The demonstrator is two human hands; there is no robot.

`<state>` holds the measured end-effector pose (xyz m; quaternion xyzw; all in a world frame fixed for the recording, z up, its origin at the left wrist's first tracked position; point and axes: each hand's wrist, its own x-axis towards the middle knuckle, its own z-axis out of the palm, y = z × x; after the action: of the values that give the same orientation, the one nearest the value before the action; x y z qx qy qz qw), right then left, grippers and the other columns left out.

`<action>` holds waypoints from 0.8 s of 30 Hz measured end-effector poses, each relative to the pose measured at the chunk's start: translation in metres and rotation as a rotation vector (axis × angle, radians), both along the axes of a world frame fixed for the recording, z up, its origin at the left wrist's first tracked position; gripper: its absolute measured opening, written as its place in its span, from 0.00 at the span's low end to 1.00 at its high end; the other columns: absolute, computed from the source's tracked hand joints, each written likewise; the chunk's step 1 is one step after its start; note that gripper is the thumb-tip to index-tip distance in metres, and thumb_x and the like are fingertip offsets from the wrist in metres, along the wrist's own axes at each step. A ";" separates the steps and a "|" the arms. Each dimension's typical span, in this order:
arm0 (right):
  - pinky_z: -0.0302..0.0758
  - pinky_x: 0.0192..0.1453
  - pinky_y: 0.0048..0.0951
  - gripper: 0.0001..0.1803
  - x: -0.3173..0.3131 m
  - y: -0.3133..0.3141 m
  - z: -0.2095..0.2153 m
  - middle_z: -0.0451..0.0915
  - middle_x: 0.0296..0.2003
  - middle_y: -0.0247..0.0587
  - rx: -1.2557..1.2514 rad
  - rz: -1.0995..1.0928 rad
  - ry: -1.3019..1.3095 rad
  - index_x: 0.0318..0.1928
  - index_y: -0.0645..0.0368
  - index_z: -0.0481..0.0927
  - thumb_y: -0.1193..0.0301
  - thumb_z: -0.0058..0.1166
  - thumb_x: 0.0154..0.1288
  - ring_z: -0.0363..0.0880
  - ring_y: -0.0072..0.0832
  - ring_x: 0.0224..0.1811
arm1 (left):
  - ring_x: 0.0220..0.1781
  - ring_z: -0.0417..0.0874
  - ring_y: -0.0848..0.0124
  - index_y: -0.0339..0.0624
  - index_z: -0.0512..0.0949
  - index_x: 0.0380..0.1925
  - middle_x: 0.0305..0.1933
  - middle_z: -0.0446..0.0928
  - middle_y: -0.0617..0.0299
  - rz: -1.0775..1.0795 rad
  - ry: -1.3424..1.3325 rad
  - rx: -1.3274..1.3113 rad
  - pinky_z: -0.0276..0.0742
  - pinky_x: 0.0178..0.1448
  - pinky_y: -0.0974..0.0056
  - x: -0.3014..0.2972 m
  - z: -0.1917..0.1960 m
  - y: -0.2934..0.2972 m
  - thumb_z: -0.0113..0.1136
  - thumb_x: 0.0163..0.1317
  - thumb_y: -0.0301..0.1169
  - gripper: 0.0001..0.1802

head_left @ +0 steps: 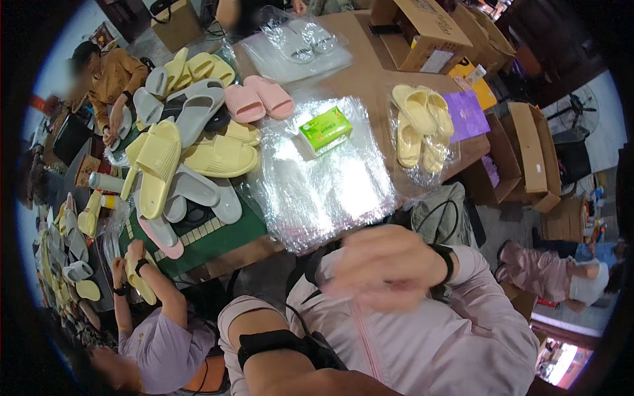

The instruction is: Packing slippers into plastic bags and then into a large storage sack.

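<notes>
My right hand [389, 267], smeared by motion, is in front of my pale pink jacket [396, 336], just below the table edge. Its fingers are too blurred to read, and I cannot tell whether it holds anything. My left forearm, with a black wristband [274, 344], bends across the lower edge; the left hand [323, 381] is mostly cut off there and its fingers are hidden. Nearest to my right hand is a stack of clear plastic bags [323, 204] with a green tissue pack [325, 131] on top. Yellow slippers [158, 168] and grey slippers [200, 109] are heaped to the left.
Pink slippers [259, 99] lie beside the bags, and bagged yellow slippers [422, 125] to the right near a purple packet [467, 113]. Cardboard boxes [426, 33] stand at the far right. A person in lilac [168, 343] handles a yellow slipper at left; another sits in brown [119, 76].
</notes>
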<state>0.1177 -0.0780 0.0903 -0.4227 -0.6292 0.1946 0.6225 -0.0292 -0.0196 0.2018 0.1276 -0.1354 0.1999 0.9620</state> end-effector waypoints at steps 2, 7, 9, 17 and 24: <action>0.72 0.30 0.24 0.15 0.012 0.006 -0.030 0.76 0.34 0.41 -0.319 0.037 0.039 0.44 0.63 0.76 0.71 0.55 0.56 0.74 0.32 0.27 | 0.34 0.81 0.55 0.25 0.77 0.36 0.34 0.78 0.40 -0.020 -0.103 0.061 0.80 0.39 0.60 0.009 -0.006 0.001 0.55 0.62 0.30 0.14; 0.67 0.55 0.35 0.29 0.071 0.025 -0.137 0.71 0.50 0.50 -0.621 -0.107 -0.465 0.55 0.62 0.66 0.65 0.57 0.54 0.70 0.42 0.51 | 0.46 0.76 0.60 0.27 0.70 0.48 0.47 0.74 0.47 0.156 0.191 0.756 0.69 0.54 0.59 0.036 -0.067 0.041 0.48 0.64 0.32 0.18; 0.64 0.58 0.39 0.37 0.115 0.023 -0.186 0.66 0.56 0.52 -0.780 -0.299 -0.591 0.60 0.61 0.60 0.61 0.57 0.50 0.65 0.43 0.57 | 0.50 0.74 0.69 0.29 0.68 0.52 0.51 0.74 0.51 0.113 0.585 0.996 0.67 0.56 0.64 0.079 -0.121 0.068 0.46 0.65 0.31 0.19; 0.41 0.67 0.60 0.43 0.189 0.107 -0.234 0.51 0.66 0.47 -0.778 -0.578 -1.037 0.65 0.52 0.55 0.65 0.58 0.46 0.45 0.47 0.69 | 0.63 0.56 0.39 0.60 0.69 0.57 0.64 0.60 0.48 0.148 1.132 2.489 0.55 0.60 0.38 0.071 -0.418 0.073 0.55 0.56 0.47 0.27; 0.52 0.63 0.53 0.36 0.209 0.128 -0.264 0.60 0.62 0.43 -1.018 -0.551 -1.028 0.64 0.44 0.58 0.65 0.53 0.52 0.56 0.44 0.65 | 0.67 0.46 0.36 0.63 0.67 0.57 0.67 0.53 0.48 -0.068 1.284 2.446 0.48 0.64 0.35 0.081 -0.426 0.048 0.56 0.55 0.46 0.27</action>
<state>0.3263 0.0496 -0.1738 -0.8352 -0.5444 0.0771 0.0070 0.0520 0.0285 -0.2239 0.9483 0.2368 -0.1616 0.1362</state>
